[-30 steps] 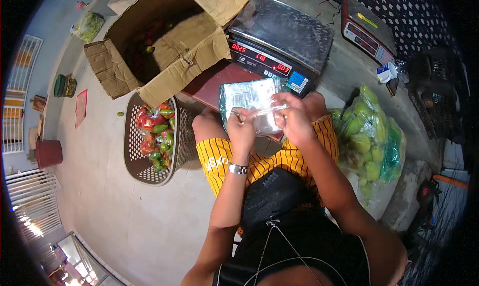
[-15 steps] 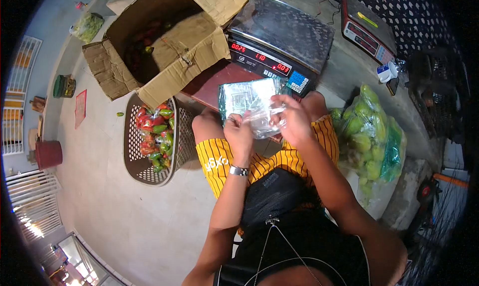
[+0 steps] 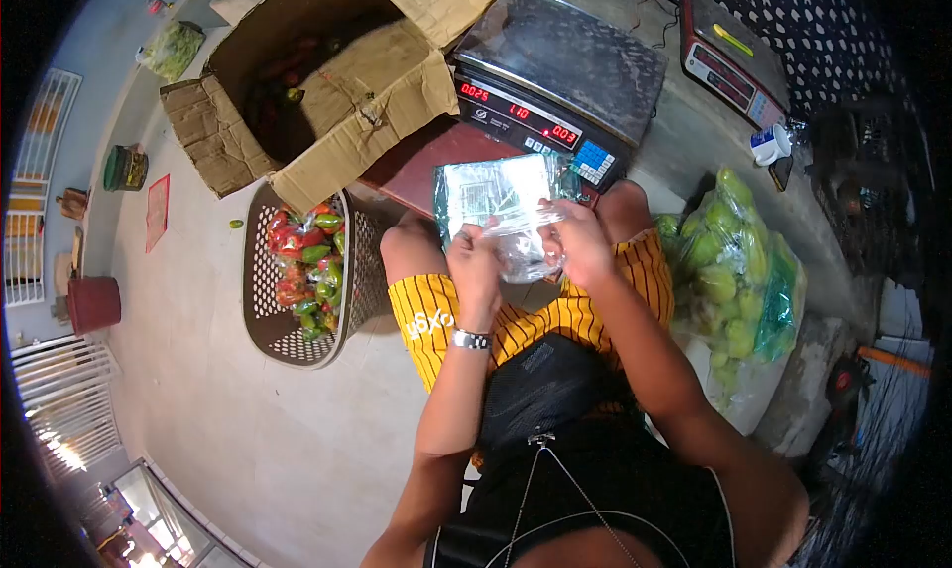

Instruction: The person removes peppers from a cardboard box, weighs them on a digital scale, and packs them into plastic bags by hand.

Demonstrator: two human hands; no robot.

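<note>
Your left hand (image 3: 478, 273) and right hand (image 3: 583, 246) pinch the clear plastic (image 3: 528, 259) above your lap (image 3: 516, 317), thumbs pressed close to fingers — probably to keep it taut. The shiny pack (image 3: 474, 193) lies just beyond, presumably for easy reach; farther off, the scale (image 3: 560, 67) sits beside the open cardboard box (image 3: 372, 112).

Produce shop, apparently: digital scale (image 3: 558, 82), peppers (image 3: 316, 254) in basket (image 3: 365, 271), bagged green produce (image 3: 729, 261).
</note>
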